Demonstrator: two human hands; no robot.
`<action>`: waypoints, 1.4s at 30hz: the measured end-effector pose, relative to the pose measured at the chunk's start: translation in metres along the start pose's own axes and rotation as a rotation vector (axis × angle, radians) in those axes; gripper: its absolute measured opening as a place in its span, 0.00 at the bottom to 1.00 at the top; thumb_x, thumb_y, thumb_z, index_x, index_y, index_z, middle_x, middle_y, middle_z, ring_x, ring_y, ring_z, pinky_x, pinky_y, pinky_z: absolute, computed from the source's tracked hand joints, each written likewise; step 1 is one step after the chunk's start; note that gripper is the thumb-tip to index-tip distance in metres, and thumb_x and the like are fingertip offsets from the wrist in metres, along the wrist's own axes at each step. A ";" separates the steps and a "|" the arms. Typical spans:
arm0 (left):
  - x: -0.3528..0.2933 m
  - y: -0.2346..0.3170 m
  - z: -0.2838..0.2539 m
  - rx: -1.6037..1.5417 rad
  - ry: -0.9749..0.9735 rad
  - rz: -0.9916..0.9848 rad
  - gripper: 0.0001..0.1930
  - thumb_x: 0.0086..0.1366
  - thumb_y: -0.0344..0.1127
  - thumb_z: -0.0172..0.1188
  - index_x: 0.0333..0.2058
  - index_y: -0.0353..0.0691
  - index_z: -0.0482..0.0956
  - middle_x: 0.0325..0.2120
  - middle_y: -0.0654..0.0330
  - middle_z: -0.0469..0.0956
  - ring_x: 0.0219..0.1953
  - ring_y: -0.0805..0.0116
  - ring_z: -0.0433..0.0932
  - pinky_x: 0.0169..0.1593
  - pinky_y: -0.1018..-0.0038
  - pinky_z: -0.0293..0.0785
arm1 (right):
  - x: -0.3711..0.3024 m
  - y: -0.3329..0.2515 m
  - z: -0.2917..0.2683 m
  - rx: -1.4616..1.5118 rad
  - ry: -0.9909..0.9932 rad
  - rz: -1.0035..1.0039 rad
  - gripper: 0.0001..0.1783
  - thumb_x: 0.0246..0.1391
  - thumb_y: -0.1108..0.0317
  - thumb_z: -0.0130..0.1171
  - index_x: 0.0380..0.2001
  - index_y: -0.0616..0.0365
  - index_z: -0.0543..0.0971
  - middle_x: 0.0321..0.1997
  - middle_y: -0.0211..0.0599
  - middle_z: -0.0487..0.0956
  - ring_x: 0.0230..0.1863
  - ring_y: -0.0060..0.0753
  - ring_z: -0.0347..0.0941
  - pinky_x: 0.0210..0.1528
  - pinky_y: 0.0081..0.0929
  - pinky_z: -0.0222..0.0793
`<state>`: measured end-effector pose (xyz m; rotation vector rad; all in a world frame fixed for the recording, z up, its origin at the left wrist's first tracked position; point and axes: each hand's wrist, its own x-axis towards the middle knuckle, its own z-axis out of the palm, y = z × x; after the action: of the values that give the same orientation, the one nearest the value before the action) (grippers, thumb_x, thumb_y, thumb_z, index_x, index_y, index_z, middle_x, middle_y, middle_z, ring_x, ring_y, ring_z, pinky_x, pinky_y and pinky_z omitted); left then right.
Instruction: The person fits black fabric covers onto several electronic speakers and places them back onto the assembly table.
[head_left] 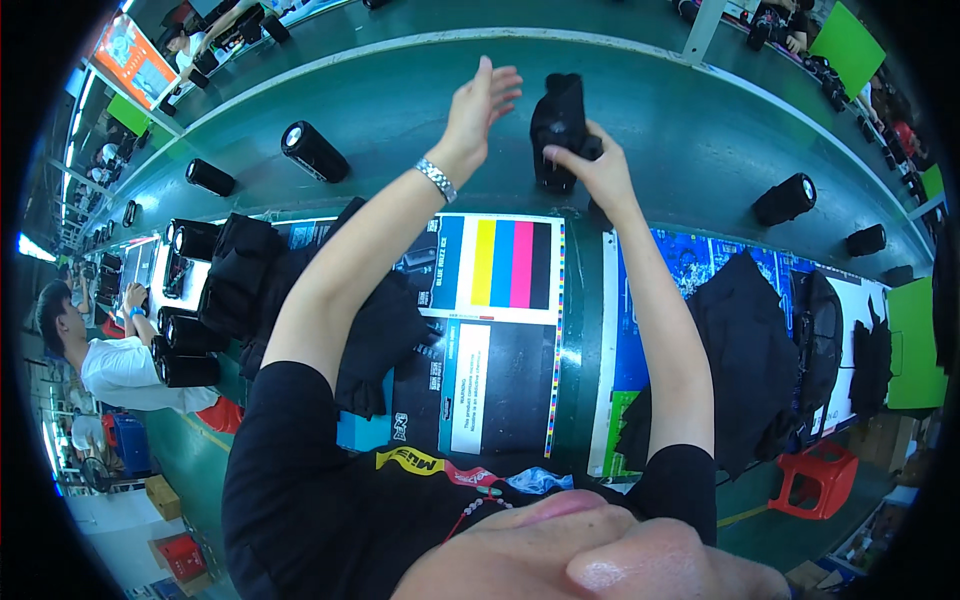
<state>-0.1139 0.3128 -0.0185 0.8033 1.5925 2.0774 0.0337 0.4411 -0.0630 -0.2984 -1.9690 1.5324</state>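
Note:
My right hand (pixel 602 168) is closed round a dark, upright black bagged cylinder (pixel 558 125), thumb across its front, over the green belt (pixel 400 85). Loose black material rises in a point at its top; what is inside is hidden. To its left, my left hand (pixel 482 106) is raised with fingers stretched out, holding nothing and apart from the cylinder. Bare black cylindrical speakers (pixel 316 152) stand on the belt to the left, and another speaker (pixel 786 199) is to the right.
Black cloth bags (pixel 735 350) are heaped on the worktable at right, with another heap (pixel 375 340) at left beside several speakers (pixel 185 335). A printed sheet with colour bars (pixel 505 262) covers the table's middle. A co-worker (pixel 120 355) sits left; a red stool (pixel 815 480) stands right.

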 end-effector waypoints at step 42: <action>0.002 -0.098 0.059 -0.041 0.057 -0.126 0.30 0.69 0.56 0.43 0.40 0.28 0.77 0.33 0.55 0.80 0.37 0.71 0.77 0.44 0.77 0.69 | 0.028 0.067 -0.046 0.008 0.783 0.285 0.22 0.54 0.51 0.60 0.26 0.64 0.79 0.29 0.35 0.80 0.30 0.27 0.72 0.34 0.29 0.66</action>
<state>-0.0796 0.3833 -0.1013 0.6189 1.5822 2.0529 0.0267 0.5123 -0.1098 -1.0356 -1.3281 1.2970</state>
